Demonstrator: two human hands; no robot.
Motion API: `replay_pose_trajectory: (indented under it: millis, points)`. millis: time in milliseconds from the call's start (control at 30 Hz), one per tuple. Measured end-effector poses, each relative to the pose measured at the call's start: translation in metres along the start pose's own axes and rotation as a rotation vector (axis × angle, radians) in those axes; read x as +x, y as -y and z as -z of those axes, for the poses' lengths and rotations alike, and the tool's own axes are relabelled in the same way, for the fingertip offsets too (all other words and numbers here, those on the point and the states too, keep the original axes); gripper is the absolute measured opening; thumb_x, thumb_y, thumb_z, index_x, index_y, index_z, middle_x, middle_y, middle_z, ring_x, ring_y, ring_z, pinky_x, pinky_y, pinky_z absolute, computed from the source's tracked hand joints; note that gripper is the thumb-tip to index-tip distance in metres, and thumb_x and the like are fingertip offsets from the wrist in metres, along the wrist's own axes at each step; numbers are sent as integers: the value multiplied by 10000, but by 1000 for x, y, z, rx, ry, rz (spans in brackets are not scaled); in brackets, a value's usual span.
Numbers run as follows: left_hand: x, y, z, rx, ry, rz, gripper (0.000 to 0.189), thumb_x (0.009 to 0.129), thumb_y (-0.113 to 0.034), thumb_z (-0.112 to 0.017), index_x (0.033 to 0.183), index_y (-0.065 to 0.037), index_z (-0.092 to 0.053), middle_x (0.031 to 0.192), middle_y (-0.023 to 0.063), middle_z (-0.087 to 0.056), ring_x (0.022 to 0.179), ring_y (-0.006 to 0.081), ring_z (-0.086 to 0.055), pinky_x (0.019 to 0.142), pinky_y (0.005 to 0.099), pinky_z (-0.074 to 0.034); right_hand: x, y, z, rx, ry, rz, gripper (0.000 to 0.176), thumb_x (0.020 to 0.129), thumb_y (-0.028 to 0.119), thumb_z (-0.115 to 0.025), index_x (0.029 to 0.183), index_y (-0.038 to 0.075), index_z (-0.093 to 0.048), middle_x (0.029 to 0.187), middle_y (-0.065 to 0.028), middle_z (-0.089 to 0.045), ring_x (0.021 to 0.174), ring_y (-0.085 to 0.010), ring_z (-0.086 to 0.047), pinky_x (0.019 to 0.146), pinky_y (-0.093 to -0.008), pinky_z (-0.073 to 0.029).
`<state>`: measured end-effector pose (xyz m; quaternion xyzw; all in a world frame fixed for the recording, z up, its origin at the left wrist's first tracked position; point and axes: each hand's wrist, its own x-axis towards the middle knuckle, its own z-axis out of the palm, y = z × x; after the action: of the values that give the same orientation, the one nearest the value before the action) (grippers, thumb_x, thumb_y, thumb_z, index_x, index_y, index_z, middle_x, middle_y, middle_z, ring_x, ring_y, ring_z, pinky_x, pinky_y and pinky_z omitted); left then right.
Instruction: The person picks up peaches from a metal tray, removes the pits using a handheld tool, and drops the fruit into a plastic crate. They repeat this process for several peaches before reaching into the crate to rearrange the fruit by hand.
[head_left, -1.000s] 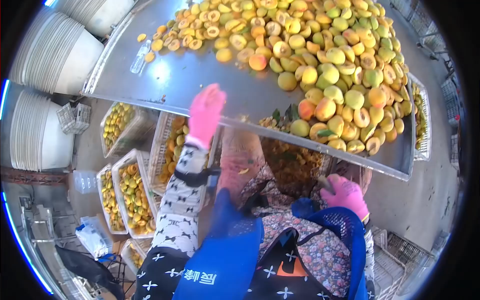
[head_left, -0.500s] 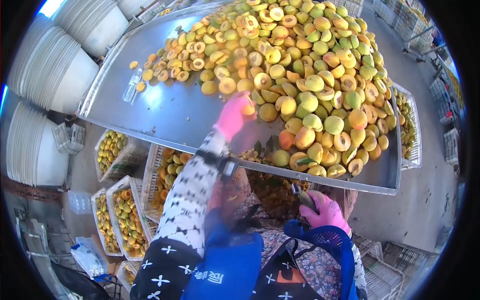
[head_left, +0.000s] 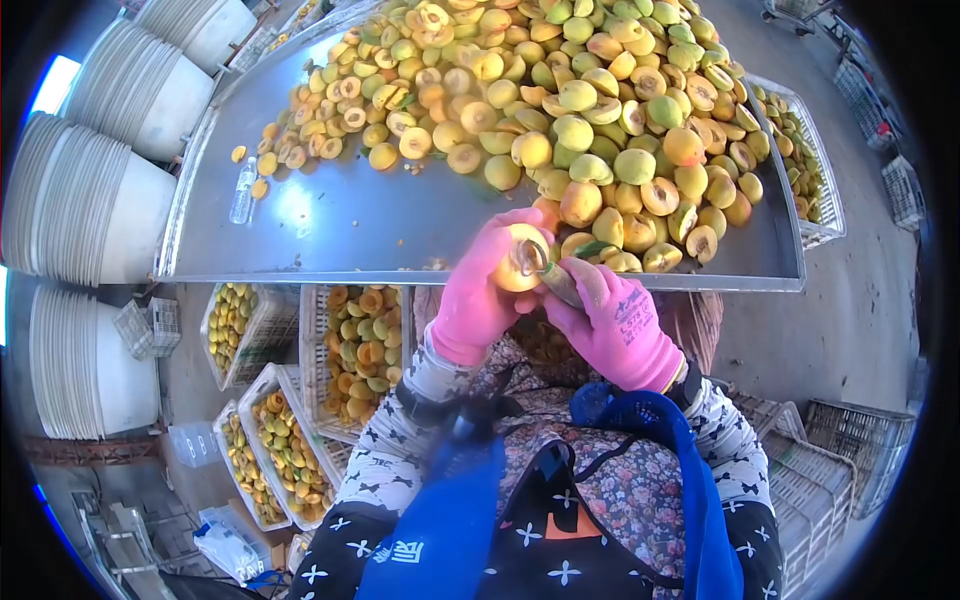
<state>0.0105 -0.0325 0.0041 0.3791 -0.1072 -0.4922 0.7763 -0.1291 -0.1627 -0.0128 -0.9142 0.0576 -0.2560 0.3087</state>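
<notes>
My left hand [head_left: 474, 305], in a pink glove, is closed around a halved yellow peach [head_left: 514, 270] with its cut face turned toward my right hand. My right hand [head_left: 622, 335], also pink-gloved, grips the handle of a pitting knife [head_left: 562, 286]. Its curved metal loop touches the cut face, around the pit area. Both hands meet just over the front edge of the metal table [head_left: 350, 240]. Beyond them spreads a large heap of halved peaches [head_left: 610, 130], some cut side up.
A plastic bottle [head_left: 243, 192] lies on the table's left side. Under the front edge stand crates of peach halves [head_left: 362, 350]. Another filled crate [head_left: 822, 225] adjoins the right end. Stacked white tubs [head_left: 90, 195] line the left, and grey crates [head_left: 805, 490] sit at lower right.
My left hand has come back from the heap toward my body with the peach half. My right hand has risen with the knife, and its loop now meets the fruit. The view has shifted.
</notes>
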Motion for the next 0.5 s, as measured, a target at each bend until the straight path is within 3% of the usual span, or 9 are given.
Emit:
replay_pose_trajectory:
  millis: [67,167,267,400,500]
  points:
    - [-3,0,4,111,-24,6,500,1023,-417,-396,1367,-63,-473,1123,119,-653,821,188,-594,574,303,-443,-3,4,1,-57,-11,1,422,870,270,-696,1202,61,-540,872,-115,-626,767,-324,-641,654,-431,-497]
    - [-7,8,-11,185,-90,-97,484,1006,-439,-459,1307,-65,-517,1021,97,-658,675,153,-581,539,241,-430,-6,7,4,-140,-2,2,398,879,282,-682,1184,66,-544,855,-100,-615,753,-307,-640,648,-422,-497]
    - [-16,7,-18,240,-125,-111,439,1011,-379,-457,1306,-59,-516,1081,92,-663,858,171,-613,654,263,-473,-7,7,3,-185,39,4,345,892,286,-654,1149,82,-548,837,-83,-603,746,-287,-640,636,-419,-493]
    - [-23,16,-26,333,-239,-148,343,966,-206,-555,1256,-22,-551,1032,117,-673,912,187,-627,736,298,-509,-12,3,-2,-240,43,122,270,890,277,-628,1072,98,-540,826,-74,-600,726,-274,-646,631,-429,-488]
    - [-23,26,-18,346,-228,-225,314,931,-109,-587,1223,5,-567,1010,133,-674,928,190,-631,775,311,-523,-21,8,-2,-288,212,-3,243,877,271,-623,1021,99,-530,821,-80,-602,702,-275,-651,636,-439,-483]
